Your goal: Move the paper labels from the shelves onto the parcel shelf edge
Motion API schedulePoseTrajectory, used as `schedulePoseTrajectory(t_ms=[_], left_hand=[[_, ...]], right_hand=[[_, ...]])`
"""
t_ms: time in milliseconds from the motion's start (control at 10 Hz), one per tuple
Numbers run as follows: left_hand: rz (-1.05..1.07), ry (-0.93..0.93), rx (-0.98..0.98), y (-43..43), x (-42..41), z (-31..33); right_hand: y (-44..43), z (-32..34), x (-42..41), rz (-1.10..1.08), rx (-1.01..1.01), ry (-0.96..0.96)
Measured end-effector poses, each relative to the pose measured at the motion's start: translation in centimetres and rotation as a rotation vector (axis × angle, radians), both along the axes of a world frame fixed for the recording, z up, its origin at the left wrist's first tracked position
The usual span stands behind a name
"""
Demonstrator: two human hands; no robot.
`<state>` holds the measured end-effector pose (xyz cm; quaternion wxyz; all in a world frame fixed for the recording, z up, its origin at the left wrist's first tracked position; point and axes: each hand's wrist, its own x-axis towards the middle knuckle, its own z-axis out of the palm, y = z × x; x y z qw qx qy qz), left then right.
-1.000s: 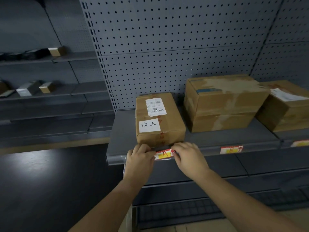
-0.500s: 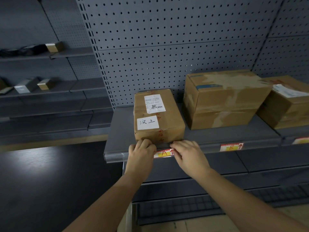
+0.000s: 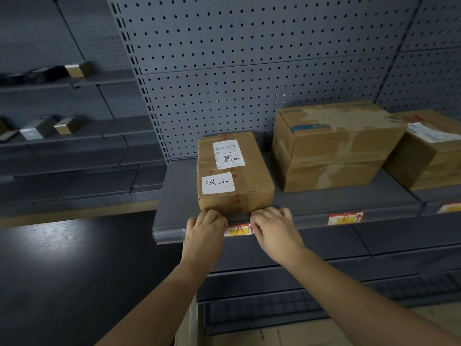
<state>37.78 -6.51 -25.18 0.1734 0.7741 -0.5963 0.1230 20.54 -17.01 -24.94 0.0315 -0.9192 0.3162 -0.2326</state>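
Note:
A red, white and yellow paper label marked "A" sits in the front edge strip of the grey parcel shelf, just below a small cardboard parcel. My left hand grips the label's left end, fingers curled over the shelf lip. My right hand grips its right end the same way. Both ends of the label are hidden under my fingers. A second label sits in the strip further right, and a third label shows at the frame's right edge.
A larger taped box and another box stand on the same shelf to the right. Pegboard backs the shelf. Dark shelves at the left carry small boxes. Lower shelves lie beneath my arms.
Both hands stay on the ends of the "A" label at the shelf edge, with only tiny finger shifts. The view has tilted slightly.

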Motion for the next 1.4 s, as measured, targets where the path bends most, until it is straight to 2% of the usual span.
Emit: schedulePoseTrajectory(t_ms=[800, 1100, 1200, 1300, 1400], left_hand=[[-0.027, 0.074, -0.088, -0.1, 0.0, -0.3], [-0.053, 0.112, -0.047, 0.1, -0.1, 0.7], [-0.057, 0.14, -0.098, 1.4, -0.9, 1.7], [-0.074, 0.174, -0.124, 4.3, -1.0, 2.1], [-0.09, 0.2, -0.193, 9.4, -0.4, -0.4]], right_hand=[[-0.3, 0.1, -0.5, 0.009, -0.002, 0.026], [-0.2, 1.5, -0.7, 0.022, 0.069, 0.07], [0.6, 2.6, -1.0, 0.028, 0.098, 0.045], [1.2, 4.0, -2.9, 0.048, 0.089, -0.057], [4.0, 3.1, -5.6, -0.018, 0.167, -0.218]])
